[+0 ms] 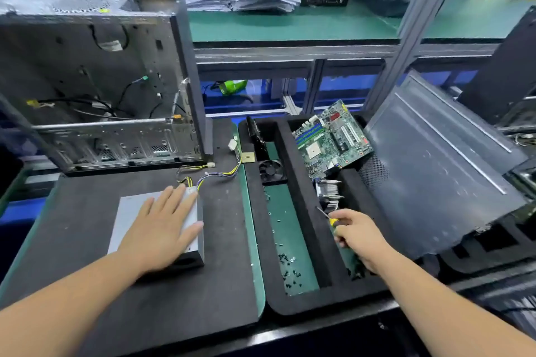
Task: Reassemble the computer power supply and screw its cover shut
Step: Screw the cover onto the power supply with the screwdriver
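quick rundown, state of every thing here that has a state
grey metal power supply box: cover on, lying flat on the black mat
left hand: flat on the box, fingers straight
right hand: gripping the yellow-handled screwdriver
silver computer case: side open, gutted
green motherboard: out, tilted in the black foam tray
small black screws: loose in the tray
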